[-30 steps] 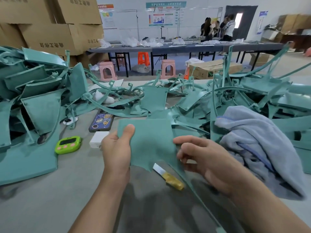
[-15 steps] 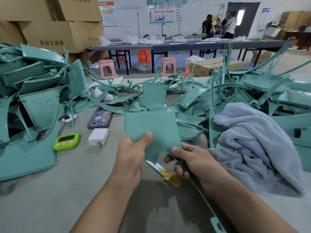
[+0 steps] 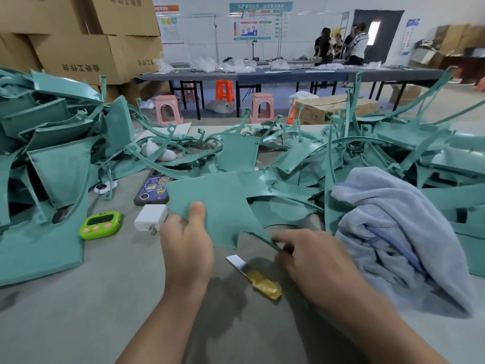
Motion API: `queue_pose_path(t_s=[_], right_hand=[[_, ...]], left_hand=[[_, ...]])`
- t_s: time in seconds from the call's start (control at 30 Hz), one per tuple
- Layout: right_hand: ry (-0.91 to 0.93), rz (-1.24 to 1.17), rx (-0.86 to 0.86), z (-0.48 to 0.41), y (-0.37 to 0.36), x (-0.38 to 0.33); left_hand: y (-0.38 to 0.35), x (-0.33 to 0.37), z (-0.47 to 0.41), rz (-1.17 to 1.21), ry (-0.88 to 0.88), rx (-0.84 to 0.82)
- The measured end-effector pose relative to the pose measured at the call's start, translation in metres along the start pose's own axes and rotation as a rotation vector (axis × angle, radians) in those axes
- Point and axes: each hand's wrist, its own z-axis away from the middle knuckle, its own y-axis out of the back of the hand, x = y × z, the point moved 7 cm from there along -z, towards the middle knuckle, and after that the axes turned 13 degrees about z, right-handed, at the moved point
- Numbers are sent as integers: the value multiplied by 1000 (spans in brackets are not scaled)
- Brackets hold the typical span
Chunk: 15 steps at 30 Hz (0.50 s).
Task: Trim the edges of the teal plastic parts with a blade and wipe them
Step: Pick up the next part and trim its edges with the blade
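Teal plastic, matte and finely grained, makes up the flat panel held at centre frame, just above the grey table. It is roughly square with a ragged, notched lower edge, and a thin curved strip runs off its lower right corner. The left hand pinches the panel's lower left edge, thumb pressed flat on the upper face; the fingers beneath are hidden. The right hand curls its fingers round the thin strip, with the fingertips tucked out of sight.

Below the panel, between the two hands, the blade lies loose on the table: a short bare steel tip and a handle wrapped in glossy yellow tape. Neither hand touches it.

At right centre a pale lavender-blue towel, soft and rumpled, slumps over more teal pieces. Heaps of teal parts, made up of wedge-shaped panels and thin arched ribs with small tabs, fill the left edge and spread across the middle to the right edge.

Left of the held panel sit a white boxy charger, a lime-green rounded timer and a dark phone with cartoon stickers on its case.

Brown cardboard boxes stack in the upper left. Across the upper middle runs a long dark table with pink stools and an orange stool near it, and several people stand at upper right.
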Motion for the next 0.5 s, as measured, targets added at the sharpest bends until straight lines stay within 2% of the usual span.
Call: queue_pose_path(t_s=[0.1, 0.17, 0.3, 0.43, 0.5], right_hand=[[-10, 95, 46, -1, 5, 3], [-17, 64, 34, -2, 9, 6], [138, -136, 0, 0, 14, 0], [459, -411, -304, 15, 13, -26], [459, -539, -428, 20, 7, -28]], left_hand=[[-22, 21, 8, 190, -129, -317], [-25, 26, 11, 140, -195, -426], [-17, 13, 0, 101, -96, -325], [-17, 1, -8, 153, 81, -307], [-15, -2, -10, 130, 142, -309]])
